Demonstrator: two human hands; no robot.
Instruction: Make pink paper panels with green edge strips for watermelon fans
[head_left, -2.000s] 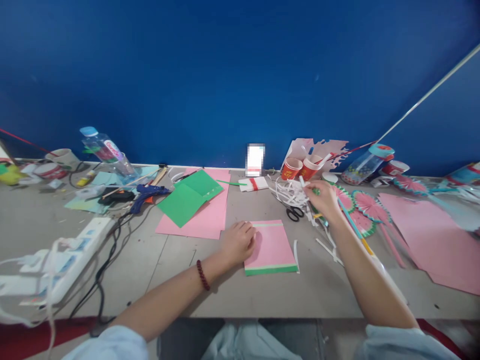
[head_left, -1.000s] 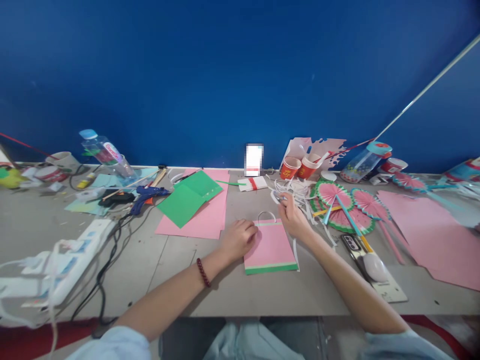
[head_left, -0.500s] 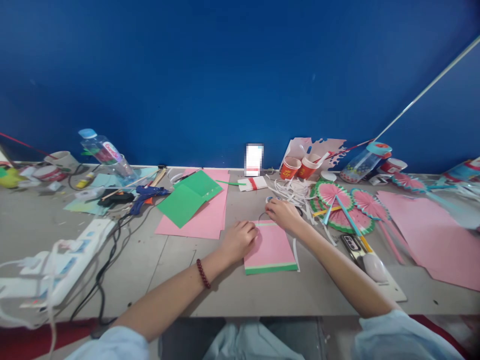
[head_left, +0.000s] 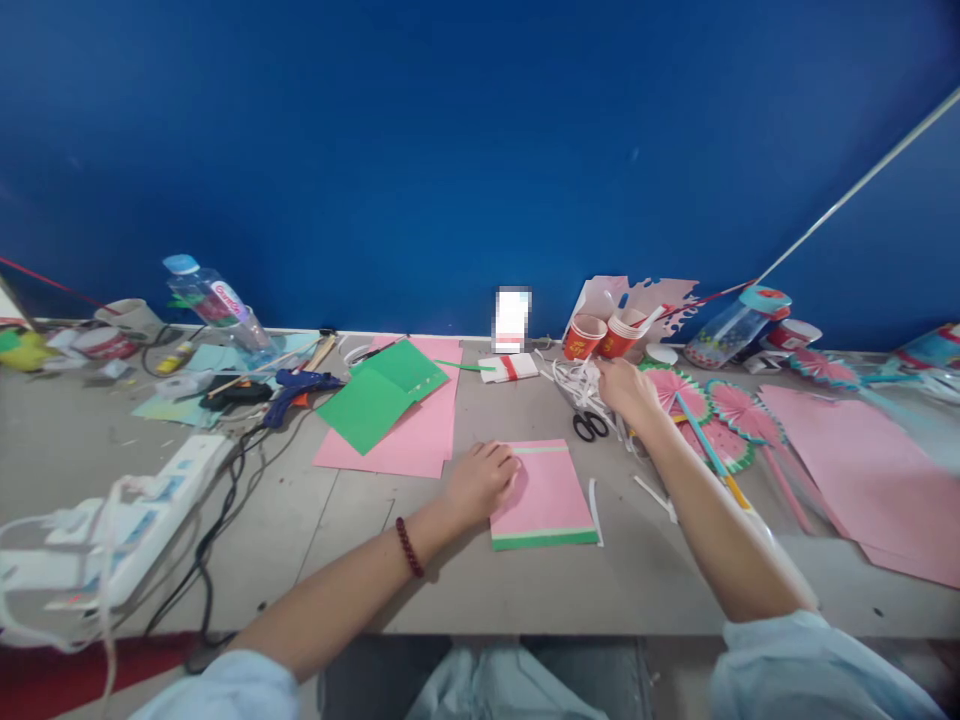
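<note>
My left hand (head_left: 484, 482), with a beaded bracelet on its wrist, rests at the left edge of a pink paper sheet (head_left: 538, 490). Its bent fingers lie close together and press on that edge. The sheet lies flat, with a green strip (head_left: 544, 540) along the near side and a pale band at the far side. Farther right, my right hand (head_left: 630, 393) reaches over a heap of white paper strips (head_left: 579, 380) beside the red paper cups (head_left: 584, 337). Its fingertips are blurred among the strips, and what they hold cannot be seen. Black-handled scissors (head_left: 590, 427) lie just left of it.
Green paper (head_left: 367, 405) lies on larger pink sheets (head_left: 390, 458) to the left, near a blue glue gun (head_left: 289, 393) and a power strip (head_left: 161, 510). Pink paper fans (head_left: 679, 390) and more pink sheets (head_left: 847, 460) lie right. A lit phone (head_left: 511, 320) leans on the blue wall.
My right hand has moved from the far edge of the pink sheet rightward and back to the white strips, uncovering the scissors. The left hand stays in place.
</note>
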